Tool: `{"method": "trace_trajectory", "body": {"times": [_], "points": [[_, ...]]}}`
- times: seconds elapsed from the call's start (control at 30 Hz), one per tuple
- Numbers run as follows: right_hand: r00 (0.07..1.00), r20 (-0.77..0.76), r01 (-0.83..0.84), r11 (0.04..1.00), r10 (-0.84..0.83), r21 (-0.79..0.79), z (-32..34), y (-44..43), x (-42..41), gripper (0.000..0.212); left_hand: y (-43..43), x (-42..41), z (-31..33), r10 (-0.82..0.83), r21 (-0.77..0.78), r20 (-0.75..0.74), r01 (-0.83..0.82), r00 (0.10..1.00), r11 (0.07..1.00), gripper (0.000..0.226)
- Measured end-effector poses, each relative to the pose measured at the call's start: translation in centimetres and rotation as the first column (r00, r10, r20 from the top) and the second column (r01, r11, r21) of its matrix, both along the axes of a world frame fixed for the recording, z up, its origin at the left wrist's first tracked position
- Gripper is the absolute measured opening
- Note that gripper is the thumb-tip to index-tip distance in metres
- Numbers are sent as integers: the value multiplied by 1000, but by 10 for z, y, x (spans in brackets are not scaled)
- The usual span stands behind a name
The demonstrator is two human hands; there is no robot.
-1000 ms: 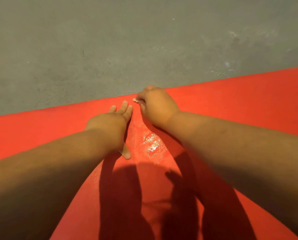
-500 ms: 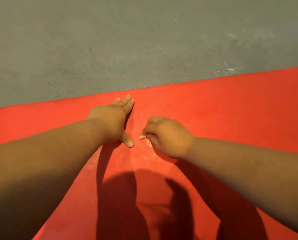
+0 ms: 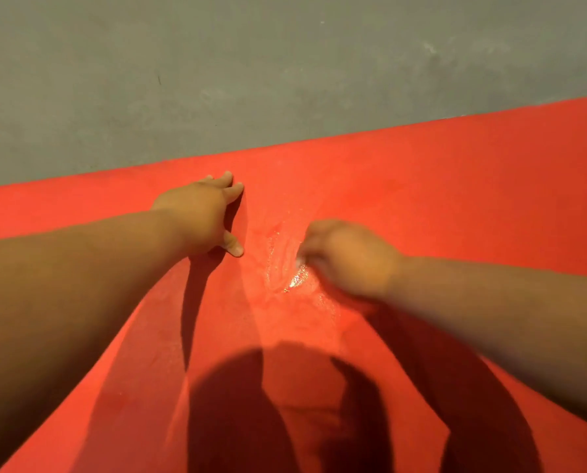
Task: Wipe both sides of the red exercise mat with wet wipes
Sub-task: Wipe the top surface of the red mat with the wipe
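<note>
Head-cam view, looking down past both forearms. A red exercise mat [image 3: 455,186] lies flat on a grey concrete floor [image 3: 251,80]. It fills the view under & around both hands, and its far edge runs just beyond the left fingertips.

Left hand [image 3: 199,213]: open, palm down, fingers straight & close together, thumb out toward the right hand. It presses on the mat and holds nothing. I read it as bracing the mat.

Right hand [image 3: 350,257]: motion-blurred, fingers curled under, w/ a small white scrap at the fingertips. I take that to be the wet wipe [image 3: 299,262], bunched up & mostly hidden in the grip. It sits low on the mat, near the left thumb but apart from it.

Btwn the hands, and trailing back toward me from the right hand, there's a glistening wet patch [image 3: 290,279].

Progress, my judgement: wiping of the upward side is under way. Only the strip btwn the hands shines; the mat outside either hand looks dry, so most of this side is prob. left to do. I can't tell whether the hidden underside has been wiped.
</note>
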State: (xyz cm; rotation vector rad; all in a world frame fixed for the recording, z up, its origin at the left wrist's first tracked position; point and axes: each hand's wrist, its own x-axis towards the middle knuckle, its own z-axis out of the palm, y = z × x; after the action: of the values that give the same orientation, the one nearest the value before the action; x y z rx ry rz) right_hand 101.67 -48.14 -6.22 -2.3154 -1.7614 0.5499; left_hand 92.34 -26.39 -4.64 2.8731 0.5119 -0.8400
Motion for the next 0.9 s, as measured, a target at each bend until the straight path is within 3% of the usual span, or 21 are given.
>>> {"method": "trace_trajectory", "body": {"times": [0.03, 0.1, 0.13, 0.17, 0.23, 0.3, 0.37, 0.4, 0.43, 0.5, 0.57, 0.63, 0.7, 0.77, 0.83, 0.87, 0.9], "points": [[981, 85, 177, 984, -176, 1, -1, -1, 30, 20, -4, 0, 2, -11, 6, -10, 11, 1000, 1000, 112], [822, 187, 544, 839, -537, 20, -1, -11, 86, 19, -13, -1, 4, -65, 23, -17, 66, 998, 998, 91], [746, 204, 644, 765, -634, 19, -1, -15, 96, 19, -18, -1, 5, -120, 33, -6, 120, 993, 992, 76], [733, 204, 658, 752, -649, 28, -2, -16, 89, 20, -23, -3, 5, -174, 46, 2, 174, 985, 984, 61], [850, 117, 515, 857, -514, 22, -9, -16, 43, 23, -31, -7, 5, -251, 65, -28, 252, 968, 966, 52], [976, -50, 210, 977, -211, -21, -9, -26, -21, 29, -39, -14, 2, -259, 83, -112, 269, 959, 960, 70], [969, -210, -141, 989, 129, -42, -3, -40, -61, 27, -45, -19, 0, -239, 98, -136, 253, 961, 962, 82], [952, -220, -223, 974, 212, -28, 1, -45, -57, 25, -48, -21, -2, -234, 100, -129, 247, 964, 964, 83], [966, -184, -186, 982, 180, -15, 1, -46, -40, 24, -50, -21, -2, -233, 98, -115, 245, 966, 965, 82], [991, -44, 125, 991, -123, 39, -4, -44, 13, 22, -56, -23, -3, -237, 91, -91, 245, 967, 965, 78], [881, 76, 461, 884, -467, 81, -5, -48, 73, 20, -67, -27, -2, -249, 77, -78, 255, 965, 964, 74], [780, 128, 609, 790, -612, 66, -9, -50, 88, 19, -81, -30, -3, -263, 76, -77, 269, 962, 960, 69], [863, 110, 496, 868, -494, 11, -13, -51, 49, 21, -94, -33, -2, -273, 59, -85, 278, 958, 959, 65], [986, -20, 168, 985, -168, -32, -13, -61, -13, 25, -103, -36, 1, -262, 34, -91, 266, 961, 963, 63], [952, -203, -249, 965, 229, -78, -8, -78, -59, 26, -110, -41, 4, -246, 9, -93, 248, 965, 969, 64], [917, -227, -356, 930, 330, -87, -6, -85, -63, 25, -113, -44, 5, -241, 6, -99, 243, 965, 970, 65], [921, -210, -351, 932, 327, -87, -5, -87, -54, 24, -115, -47, 5, -237, 5, -106, 239, 966, 971, 65]]}}
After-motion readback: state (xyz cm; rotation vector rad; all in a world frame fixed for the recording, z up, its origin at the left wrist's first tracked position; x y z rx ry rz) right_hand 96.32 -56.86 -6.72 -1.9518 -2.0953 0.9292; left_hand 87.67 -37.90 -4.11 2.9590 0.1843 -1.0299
